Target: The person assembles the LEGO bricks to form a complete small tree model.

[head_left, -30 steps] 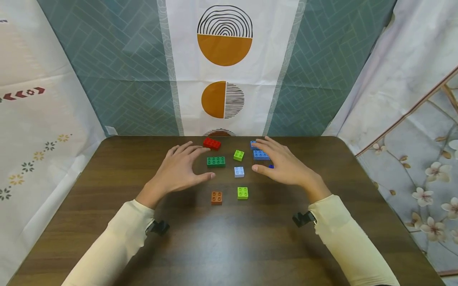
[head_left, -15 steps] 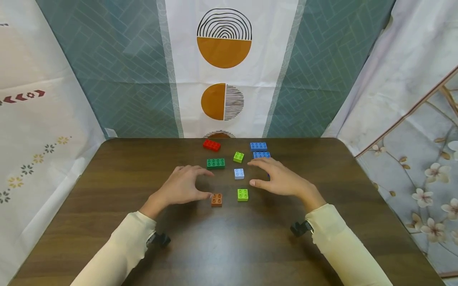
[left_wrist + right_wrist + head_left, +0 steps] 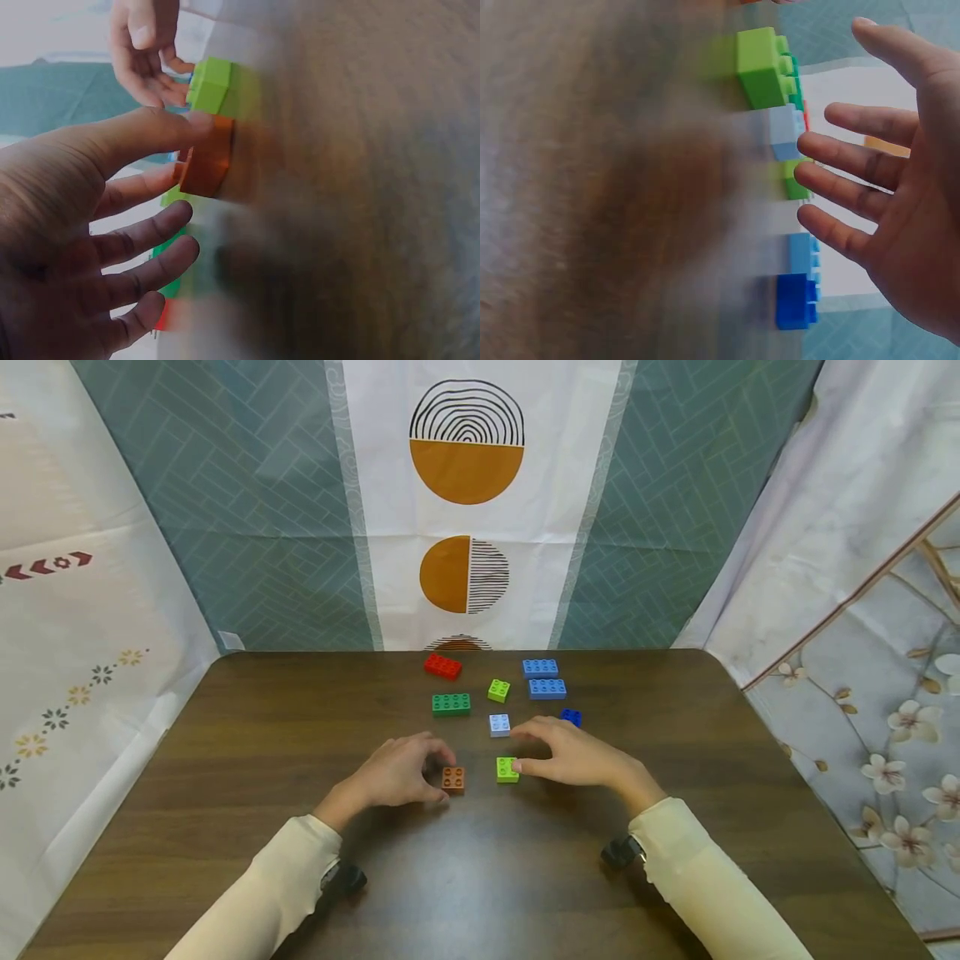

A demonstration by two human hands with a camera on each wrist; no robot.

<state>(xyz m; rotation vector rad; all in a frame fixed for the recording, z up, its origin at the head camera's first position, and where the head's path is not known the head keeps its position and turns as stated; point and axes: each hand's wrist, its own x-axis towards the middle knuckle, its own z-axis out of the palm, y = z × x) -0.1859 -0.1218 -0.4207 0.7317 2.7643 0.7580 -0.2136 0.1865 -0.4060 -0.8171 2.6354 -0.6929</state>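
My left hand is beside the brown-orange toy brick on the table, thumb on the near side and index finger on the far side. In the left wrist view the thumb overlaps that orange brick and the other fingers are spread; contact is hard to tell. Over the table's right half, my right hand has its thumb tip by the lime brick. The right wrist view shows its fingers straight and apart from the lime brick. A pale blue brick sits just beyond its fingertips.
Farther back stand a green brick, a red brick, a small lime brick, two blue bricks and a dark blue brick. The brown table meets a hanging cloth at its back edge.
Both hands have come down and toward the near bricks. The left thumb and index finger now stand around the orange brick; the right thumb has reached the near lime brick. The bricks stay put.
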